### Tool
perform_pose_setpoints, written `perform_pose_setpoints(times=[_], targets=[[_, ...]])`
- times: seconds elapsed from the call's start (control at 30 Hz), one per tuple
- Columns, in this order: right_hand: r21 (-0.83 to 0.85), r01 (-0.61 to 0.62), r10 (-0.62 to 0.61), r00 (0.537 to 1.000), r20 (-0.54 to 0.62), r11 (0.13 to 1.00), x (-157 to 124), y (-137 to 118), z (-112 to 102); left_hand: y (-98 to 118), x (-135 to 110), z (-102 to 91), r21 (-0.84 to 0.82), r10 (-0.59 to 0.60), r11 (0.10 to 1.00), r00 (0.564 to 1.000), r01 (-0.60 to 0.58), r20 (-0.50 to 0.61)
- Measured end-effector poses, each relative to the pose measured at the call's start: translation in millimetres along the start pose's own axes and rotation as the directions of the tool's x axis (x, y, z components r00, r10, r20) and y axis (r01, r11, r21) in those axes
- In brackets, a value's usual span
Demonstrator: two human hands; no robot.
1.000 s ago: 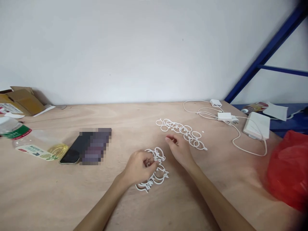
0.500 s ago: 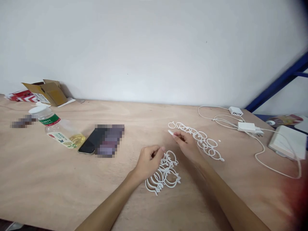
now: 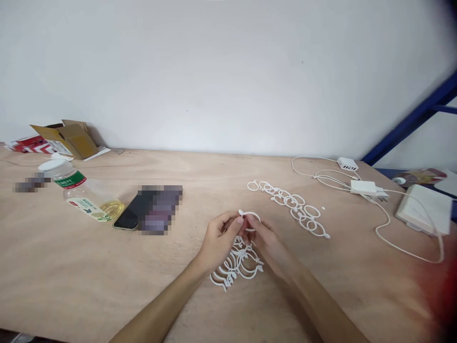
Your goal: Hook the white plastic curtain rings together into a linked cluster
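Observation:
A white plastic ring [image 3: 255,216] with a small tab is held between my two hands above the table. My left hand [image 3: 222,238] pinches it near the tab with thumb and fingers. On its other side, my right hand [image 3: 266,240] grips the ring with thumb and fingertips. Just below my hands lies a pile of similar white rings [image 3: 246,271], several of them with small clips or tabs, partly hidden by my left hand. Farther back to the right, more white rings [image 3: 298,202] lie spread in an overlapping band.
Left of my hands are a dark phone [image 3: 126,214], a bottle of yellow liquid [image 3: 85,202] and an opened cardboard box [image 3: 76,138]. On the right, white cables [image 3: 383,228] run among a charger [image 3: 362,186], a small white hub [image 3: 347,164] and a white box [image 3: 424,209].
My right hand has moved left and toward me from beside the far rings, bringing a white ring to my left hand. Both hands now meet on it.

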State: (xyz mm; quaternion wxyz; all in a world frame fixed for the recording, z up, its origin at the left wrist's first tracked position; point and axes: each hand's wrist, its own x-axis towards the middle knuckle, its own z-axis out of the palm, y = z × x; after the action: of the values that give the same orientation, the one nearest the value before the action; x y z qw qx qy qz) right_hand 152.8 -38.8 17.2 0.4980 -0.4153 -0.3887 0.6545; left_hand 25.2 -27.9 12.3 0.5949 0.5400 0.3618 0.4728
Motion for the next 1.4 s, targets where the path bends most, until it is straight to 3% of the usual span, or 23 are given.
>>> perform_pose_setpoints(times=[0.1, 0.17, 0.27, 0.4, 0.5, 0.63, 0.83, 1.1, 1.23, 1.33, 1.4], targets=[[-0.111, 0.035, -0.044, 0.996, -0.08, 0.993, -1, 1, -3, 0, -1, -4.5, 0.073, -0.012, 0.997, 0.997, 0.017, -0.078], [-0.164, 0.083, -0.105, 0.986, -0.129, 0.983, -1, -1, -5, 1, -2, -7.1, 0.078, -0.025, 0.996, 0.997, 0.031, -0.073], [-0.154, 0.079, -0.098, 0.987, -0.125, 0.985, -2, -7, -7, 5, -3, -8.2, -0.047, -0.098, 0.994, 0.993, 0.101, 0.067], [-0.107, -0.066, 0.068, 0.997, 0.019, 0.992, -5, -16, -10, 8, -3, -7.3, -0.191, -0.158, 0.962, 0.97, 0.194, 0.187], [-0.054, -0.152, 0.158, 0.98, 0.123, 0.987, -8, -20, -11, 7, -3, -7.4, -0.215, -0.177, 0.951, 0.961, 0.222, 0.213], [0.002, -0.171, 0.168, 0.972, 0.166, 0.985, -9, -20, -9, 8, -3, -6.3, -0.268, -0.236, 0.917, 0.944, 0.295, 0.231], [0.279, -0.129, 0.076, 0.978, 0.193, 0.952, -13, -5, 1, 14, -7, -2.8, -0.515, -0.239, 0.783, 0.933, 0.348, 0.268], [0.483, -0.065, -0.029, 0.982, 0.185, 0.873, -18, -6, 7, 18, -7, -5.1, -0.631, -0.132, 0.714, 0.943, 0.304, 0.305], [0.283, -0.035, -0.008, 0.989, 0.15, 0.959, -16, -10, 5, 19, -6, -6.5, -0.523, -0.148, 0.803, 0.945, 0.286, 0.29], [-0.067, 0.079, -0.081, 0.996, -0.024, 0.995, -10, -9, -2, 16, -2, -10.8, -0.334, -0.203, 0.905, 0.958, 0.262, 0.2], [-0.365, 0.138, -0.215, 0.96, -0.179, 0.921, -3, -9, -13, 12, 2, -14.9, -0.081, -0.195, 0.975, 0.972, 0.206, 0.128]])
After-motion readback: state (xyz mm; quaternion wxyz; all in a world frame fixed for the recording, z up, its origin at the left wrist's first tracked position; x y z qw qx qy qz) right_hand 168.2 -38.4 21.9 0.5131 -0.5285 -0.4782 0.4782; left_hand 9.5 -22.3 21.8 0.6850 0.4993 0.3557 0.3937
